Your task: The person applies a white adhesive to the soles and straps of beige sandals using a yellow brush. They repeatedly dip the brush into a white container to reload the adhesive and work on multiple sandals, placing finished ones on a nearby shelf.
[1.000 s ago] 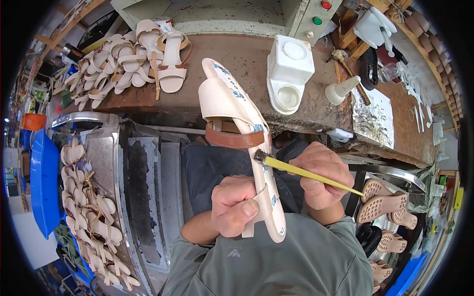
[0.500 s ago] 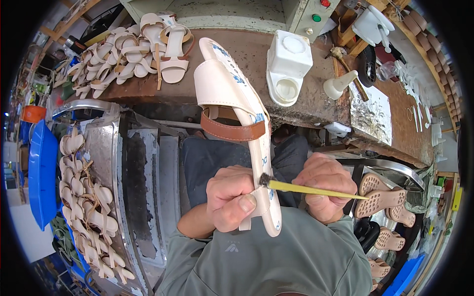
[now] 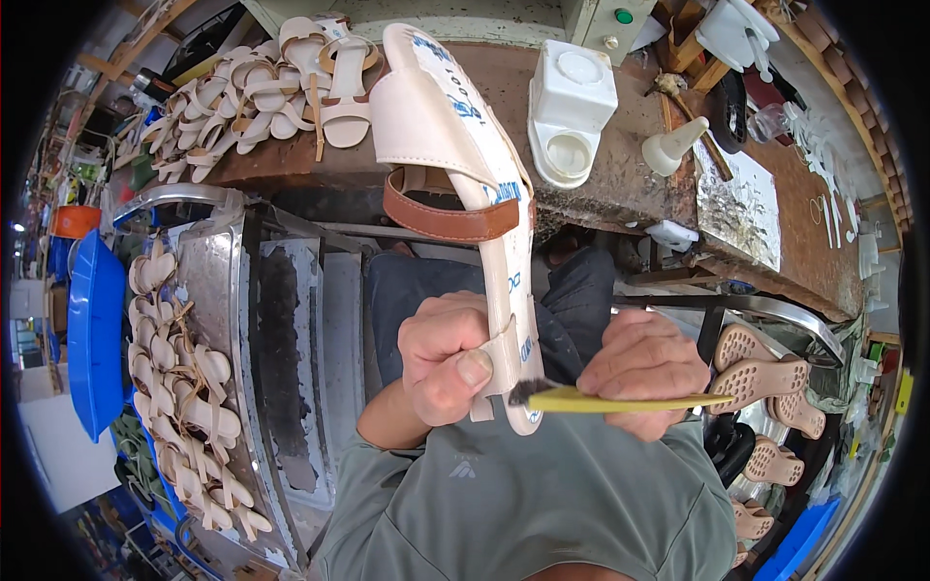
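Observation:
A cream sandal upper with a brown strap [image 3: 504,221] stands on end before me, its pale underside [image 3: 475,116] with blue markings partly facing me. My left hand [image 3: 446,358] is closed around its heel part, the thumb pressing a cream heel strap [image 3: 502,356]. In my closed right hand [image 3: 647,363] is a yellow-handled brush [image 3: 630,401], held nearly level. Its dark bristles [image 3: 528,391] touch the lower, heel end of the sandal.
Several cream sandals lie piled on the workbench [image 3: 281,174], and more fill a metal rack [image 3: 215,320] at left. Beyond my hands stand a white container [image 3: 576,107] and a white cone-tipped bottle [image 3: 675,145]. Tan soles [image 3: 760,380] sit at right. A blue tray [image 3: 95,339] is far left.
The brush has moved down along the sandal's underside to the heel end, and its handle is now closer to level. The sandal sits slightly higher in view, still in my left hand.

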`<state>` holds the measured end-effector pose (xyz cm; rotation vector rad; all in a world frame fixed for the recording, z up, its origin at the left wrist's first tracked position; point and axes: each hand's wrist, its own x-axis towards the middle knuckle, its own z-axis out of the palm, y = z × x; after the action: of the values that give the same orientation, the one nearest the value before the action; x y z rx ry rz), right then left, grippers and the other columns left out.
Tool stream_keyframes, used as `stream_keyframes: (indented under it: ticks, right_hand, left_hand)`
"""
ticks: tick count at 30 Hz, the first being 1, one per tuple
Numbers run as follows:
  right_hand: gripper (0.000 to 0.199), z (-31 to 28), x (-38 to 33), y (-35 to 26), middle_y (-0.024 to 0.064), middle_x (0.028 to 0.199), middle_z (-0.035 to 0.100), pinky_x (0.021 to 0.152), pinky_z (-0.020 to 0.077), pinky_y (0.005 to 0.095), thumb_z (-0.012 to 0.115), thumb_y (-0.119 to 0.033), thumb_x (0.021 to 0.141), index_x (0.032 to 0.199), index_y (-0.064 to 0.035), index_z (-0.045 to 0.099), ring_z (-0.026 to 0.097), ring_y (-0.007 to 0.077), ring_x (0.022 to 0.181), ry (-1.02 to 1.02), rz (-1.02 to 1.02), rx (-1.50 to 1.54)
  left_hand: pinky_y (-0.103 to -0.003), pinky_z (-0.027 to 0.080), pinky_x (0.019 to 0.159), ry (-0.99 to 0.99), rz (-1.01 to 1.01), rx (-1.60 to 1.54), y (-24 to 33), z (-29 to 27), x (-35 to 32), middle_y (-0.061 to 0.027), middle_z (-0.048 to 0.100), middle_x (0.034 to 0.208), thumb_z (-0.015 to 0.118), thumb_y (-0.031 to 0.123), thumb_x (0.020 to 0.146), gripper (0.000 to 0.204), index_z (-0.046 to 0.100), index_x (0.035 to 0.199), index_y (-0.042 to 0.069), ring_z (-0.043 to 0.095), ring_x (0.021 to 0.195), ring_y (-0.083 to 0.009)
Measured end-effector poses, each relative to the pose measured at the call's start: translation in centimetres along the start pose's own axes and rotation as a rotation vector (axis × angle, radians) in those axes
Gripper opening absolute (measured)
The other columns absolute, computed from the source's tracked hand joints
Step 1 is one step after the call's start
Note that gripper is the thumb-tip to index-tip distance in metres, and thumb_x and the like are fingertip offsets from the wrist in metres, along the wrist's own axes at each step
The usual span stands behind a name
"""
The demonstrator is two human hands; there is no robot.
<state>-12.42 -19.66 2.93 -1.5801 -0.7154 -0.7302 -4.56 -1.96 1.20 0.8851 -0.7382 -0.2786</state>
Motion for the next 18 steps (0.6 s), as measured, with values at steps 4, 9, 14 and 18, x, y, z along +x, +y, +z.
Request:
stream_keyframes:
  ticks: [4,9,14,18]
  right_hand:
    - [0.009,-1.0,0.8,-0.7,0.0089,0.066,0.064,0.050,0.0403,0.0315,0.067,-0.010,0.074,0.075,-0.0017,0.063,0.058,0.0184,0.053,-0.035,0.136,-0.010]
    - [0.013,-1.1,2.1,1.3,0.0121,0.071,0.065,0.047,0.0421,0.0290,0.069,-0.006,0.069,0.079,0.0011,0.064,0.061,0.0207,0.055,0.062,0.030,-0.066]
    - [0.016,-0.9,0.9,0.5,0.0109,0.070,0.064,0.047,0.0393,0.0297,0.069,-0.008,0.070,0.082,-0.0004,0.061,0.063,0.0204,0.057,-0.087,-0.116,0.050]
    - [0.017,-1.3,1.4,-0.1,0.0118,0.072,0.065,0.048,0.0412,0.0296,0.070,-0.005,0.068,0.082,0.0005,0.061,0.062,0.0206,0.056,-0.025,-0.050,0.034]
  left_hand:
    - [-0.032,0.041,0.045,-0.027,0.027,-0.009,0.0,0.3,0.0,-0.0117,0.057,0.057,0.049,0.017,0.082,0.027,0.049,0.061,-0.001,0.052,0.045,-0.0207]
    - [-0.031,0.041,0.045,-0.020,0.035,0.028,-0.2,0.4,-0.4,-0.0112,0.057,0.057,0.050,0.016,0.081,0.026,0.049,0.060,0.000,0.053,0.045,-0.0205]
    - [-0.030,0.041,0.043,-0.009,0.064,0.018,0.2,0.3,0.2,-0.0119,0.057,0.057,0.049,0.014,0.079,0.024,0.049,0.060,-0.001,0.052,0.044,-0.0207]
    - [-0.031,0.039,0.042,-0.111,0.119,0.108,0.5,0.5,0.2,-0.0119,0.055,0.056,0.049,0.012,0.078,0.022,0.049,0.061,-0.002,0.051,0.042,-0.0210]
